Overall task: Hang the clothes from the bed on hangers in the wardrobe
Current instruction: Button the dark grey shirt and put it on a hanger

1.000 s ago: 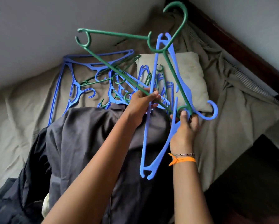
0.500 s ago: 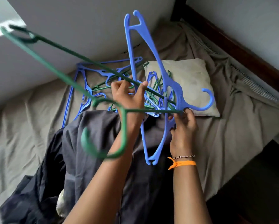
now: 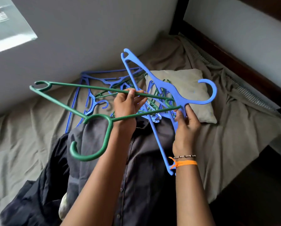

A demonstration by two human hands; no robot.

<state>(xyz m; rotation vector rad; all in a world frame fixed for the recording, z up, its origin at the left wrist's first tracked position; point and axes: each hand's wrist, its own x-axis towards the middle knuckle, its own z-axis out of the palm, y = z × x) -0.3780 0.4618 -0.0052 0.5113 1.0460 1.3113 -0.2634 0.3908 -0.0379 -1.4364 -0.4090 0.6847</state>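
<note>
Two hangers are up over the bed (image 3: 38, 144): our left hand (image 3: 126, 106) pinches the green hanger (image 3: 68, 108) by its bar, our right hand (image 3: 186, 123) curls its fingers round the blue hanger (image 3: 167, 88). Below our forearms lies the dark shirt (image 3: 146, 176); more hangers (image 3: 91, 88) sprawl beside the pillow (image 3: 190, 88) near the bed's wall edge.
</note>
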